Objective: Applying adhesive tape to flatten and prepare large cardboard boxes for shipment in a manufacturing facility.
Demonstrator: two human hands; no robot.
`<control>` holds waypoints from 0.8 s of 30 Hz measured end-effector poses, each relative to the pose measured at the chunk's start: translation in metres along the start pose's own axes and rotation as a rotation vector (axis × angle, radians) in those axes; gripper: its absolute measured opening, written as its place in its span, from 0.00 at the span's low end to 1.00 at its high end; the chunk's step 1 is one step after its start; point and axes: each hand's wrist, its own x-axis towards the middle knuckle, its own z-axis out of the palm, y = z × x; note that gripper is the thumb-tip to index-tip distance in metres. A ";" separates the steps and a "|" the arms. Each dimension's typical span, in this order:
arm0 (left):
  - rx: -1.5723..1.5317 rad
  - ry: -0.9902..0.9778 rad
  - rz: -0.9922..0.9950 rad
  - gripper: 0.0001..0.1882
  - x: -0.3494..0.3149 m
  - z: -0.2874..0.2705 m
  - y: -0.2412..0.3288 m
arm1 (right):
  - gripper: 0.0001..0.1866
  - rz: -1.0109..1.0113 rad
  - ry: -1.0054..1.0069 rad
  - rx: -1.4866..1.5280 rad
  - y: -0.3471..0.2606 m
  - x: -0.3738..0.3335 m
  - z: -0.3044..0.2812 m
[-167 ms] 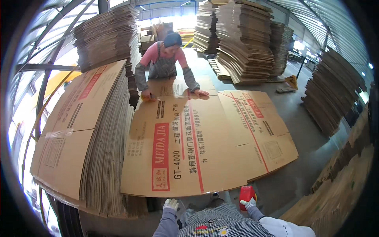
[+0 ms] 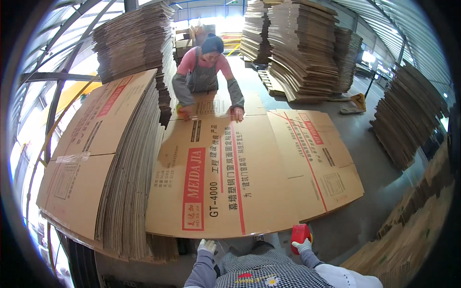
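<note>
A large flattened cardboard box (image 2: 269, 192) with red and black print lies before me. My left hand (image 2: 207, 246), in a white glove, is at its near edge with fingers stretched out, holding nothing that I can see. Whether the fingertips touch the board I cannot tell. My right hand (image 2: 302, 246), also gloved, grips a red tape dispenser (image 2: 300, 234) beside the near right edge of the cardboard. Across from me, a co-worker in a striped apron (image 2: 204, 77) has both hands on the far part, with something yellow (image 2: 179, 108) at one hand.
A tall stack of flattened boxes (image 2: 129, 192) stands close on the left. More cardboard stacks (image 2: 302, 53) rise at the back and a leaning stack (image 2: 408, 115) at the right. A yellow and black pallet jack (image 2: 354, 104) is on the floor. Cardboard (image 2: 403, 235) also lies at lower right.
The co-worker's hands have shifted on the far part of the cardboard, one lifting from a flat palm to bent fingers. My hands stay nearly where they were.
</note>
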 end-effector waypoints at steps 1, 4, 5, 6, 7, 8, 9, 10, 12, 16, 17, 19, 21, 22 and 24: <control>0.284 0.112 0.250 0.29 0.018 -0.013 -0.009 | 0.56 -0.004 0.019 -0.008 0.002 0.010 -0.005; 1.097 0.693 0.585 0.29 0.046 0.006 -0.071 | 0.56 -0.020 0.042 -0.018 -0.007 0.020 -0.009; 1.609 0.233 0.430 0.29 0.024 0.010 -0.041 | 0.56 -0.068 0.013 -0.027 -0.025 0.017 -0.008; 2.060 -0.261 0.229 0.30 -0.001 0.011 -0.022 | 0.57 -0.132 -0.109 0.018 -0.071 -0.017 -0.023; 1.745 0.102 0.250 0.28 0.023 0.008 -0.050 | 0.57 -0.122 -0.079 0.010 -0.065 -0.008 -0.022; 1.221 0.436 0.407 0.27 0.046 0.016 -0.084 | 0.55 -0.106 -0.013 -0.070 -0.057 0.007 -0.016; 0.810 0.660 0.617 0.26 0.081 0.036 -0.145 | 0.54 -0.066 0.067 -0.138 -0.047 0.017 -0.018; 0.814 0.659 0.619 0.26 0.083 0.050 -0.176 | 0.54 -0.068 0.065 -0.134 -0.045 0.021 -0.017; 0.935 0.691 0.727 0.23 0.087 0.070 -0.213 | 0.57 -0.163 0.052 -0.272 -0.047 0.032 -0.015; 1.584 0.527 0.969 0.28 0.104 0.088 -0.214 | 0.54 -0.188 0.147 -0.514 -0.080 0.012 -0.018; 1.584 0.529 0.958 0.28 0.111 0.091 -0.226 | 0.52 -0.249 0.207 -0.337 -0.076 0.014 -0.024; 1.882 0.394 1.099 0.30 0.136 0.125 -0.289 | 0.50 -0.299 0.268 -0.153 -0.077 0.012 -0.039; 1.970 0.345 1.119 0.31 0.143 0.144 -0.329 | 0.46 -0.312 0.378 -0.192 -0.086 -0.006 -0.058; 2.052 0.291 1.139 0.32 0.145 0.151 -0.353 | 0.44 -0.418 0.366 0.063 -0.067 0.006 -0.058; 2.071 0.182 1.107 0.34 0.139 0.165 -0.413 | 0.43 -0.410 0.425 0.200 -0.051 0.007 -0.056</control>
